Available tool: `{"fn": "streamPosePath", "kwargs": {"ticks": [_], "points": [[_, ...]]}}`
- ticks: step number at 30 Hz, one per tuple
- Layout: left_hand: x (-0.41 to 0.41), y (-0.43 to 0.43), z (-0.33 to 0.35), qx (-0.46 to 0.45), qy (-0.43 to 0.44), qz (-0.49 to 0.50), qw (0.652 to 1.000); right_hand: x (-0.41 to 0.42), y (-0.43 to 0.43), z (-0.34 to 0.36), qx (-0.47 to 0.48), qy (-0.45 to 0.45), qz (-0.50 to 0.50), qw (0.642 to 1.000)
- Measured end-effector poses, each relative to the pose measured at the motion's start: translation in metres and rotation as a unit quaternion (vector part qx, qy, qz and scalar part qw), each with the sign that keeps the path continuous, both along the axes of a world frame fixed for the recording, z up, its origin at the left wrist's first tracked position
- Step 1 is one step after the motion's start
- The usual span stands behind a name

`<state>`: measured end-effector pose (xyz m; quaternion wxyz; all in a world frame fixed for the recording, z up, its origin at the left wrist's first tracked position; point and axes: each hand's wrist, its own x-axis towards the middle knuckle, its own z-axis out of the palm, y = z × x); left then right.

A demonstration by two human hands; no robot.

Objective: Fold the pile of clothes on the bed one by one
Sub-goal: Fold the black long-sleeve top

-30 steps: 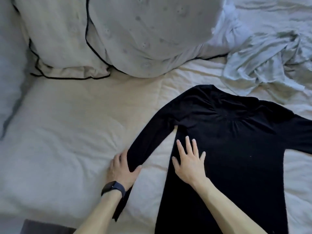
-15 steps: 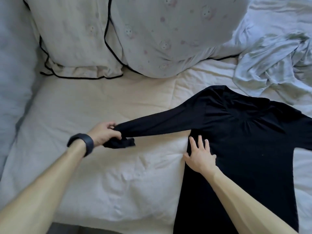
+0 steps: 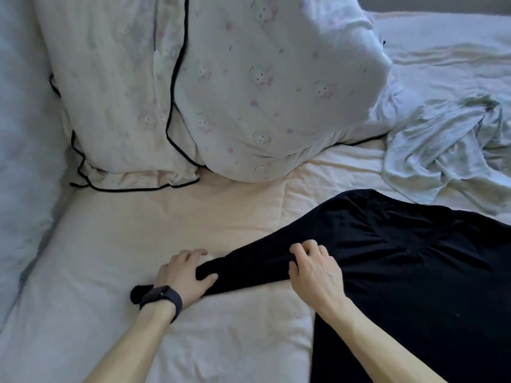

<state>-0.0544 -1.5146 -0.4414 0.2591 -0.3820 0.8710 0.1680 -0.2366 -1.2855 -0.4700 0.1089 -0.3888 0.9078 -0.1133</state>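
Note:
A black long-sleeved garment (image 3: 414, 272) lies spread flat on the cream bed (image 3: 138, 244), its body running off the right and bottom edges of the view. Its left sleeve (image 3: 249, 269) stretches out to the left. My left hand (image 3: 182, 275), with a dark watch on the wrist, grips the sleeve near the cuff; the cuff end pokes out beside my wrist. My right hand (image 3: 315, 275) pinches the sleeve near the shoulder with curled fingers. A crumpled pale green garment (image 3: 442, 150) lies at the right, beyond the black one.
Two large white pillows (image 3: 221, 92) with a small print and black piping lean at the head of the bed. A pale padded surface (image 3: 22, 134) runs along the left side. Rumpled white bedding (image 3: 448, 51) fills the upper right.
My left hand has brought the sleeve end back toward the garment and lower down. My right hand left the garment's side, moved up to the sleeve near the shoulder, and its flat fingers curled.

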Motion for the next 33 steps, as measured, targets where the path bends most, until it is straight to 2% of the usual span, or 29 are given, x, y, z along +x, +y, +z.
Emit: {"fn": "streamPosePath", "kwargs": {"ticks": [3, 6, 8, 11, 14, 18, 20, 23, 25, 29, 32, 33], "points": [[-0.024, 0.030, -0.006, -0.005, 0.009, -0.039, 0.999, -0.025, -0.032, -0.004, 0.018, -0.084, 0.054, 0.995], [-0.046, 0.049, -0.019, -0.020, 0.012, -0.051, 0.998, -0.046, -0.050, -0.013, 0.103, -0.094, 0.128, 0.982], [-0.059, 0.053, -0.027, -0.033, 0.016, -0.042, 0.998, -0.053, -0.058, -0.013, 0.114, -0.088, 0.142, 0.979], [-0.070, 0.054, -0.041, -0.049, 0.026, -0.025, 0.998, -0.056, -0.066, -0.012, 0.088, -0.089, 0.128, 0.984], [-0.075, 0.051, -0.049, -0.067, 0.073, -0.014, 0.995, -0.055, -0.072, -0.013, 0.052, -0.103, 0.112, 0.987], [-0.071, 0.036, -0.055, -0.083, 0.090, -0.047, 0.991, -0.057, -0.073, -0.013, -0.015, -0.114, 0.032, 0.993], [-0.057, 0.023, -0.052, -0.107, 0.068, -0.048, 0.991, -0.062, -0.074, -0.013, -0.044, -0.111, -0.023, 0.993], [-0.026, -0.008, -0.042, -0.084, 0.002, 0.020, 0.996, -0.072, -0.075, -0.018, -0.062, -0.095, -0.090, 0.989], [-0.001, -0.033, -0.032, -0.042, 0.010, 0.104, 0.994, -0.075, -0.075, -0.024, -0.040, -0.087, -0.102, 0.990], [0.030, -0.087, -0.011, 0.068, 0.086, 0.303, 0.947, -0.062, -0.083, -0.032, -0.002, -0.079, -0.108, 0.991], [0.042, -0.122, 0.001, 0.165, 0.084, 0.361, 0.914, -0.038, -0.084, -0.033, -0.014, -0.067, -0.143, 0.987], [0.049, -0.131, 0.003, 0.175, 0.064, 0.346, 0.920, -0.027, -0.083, -0.032, -0.017, -0.060, -0.149, 0.987]]}}
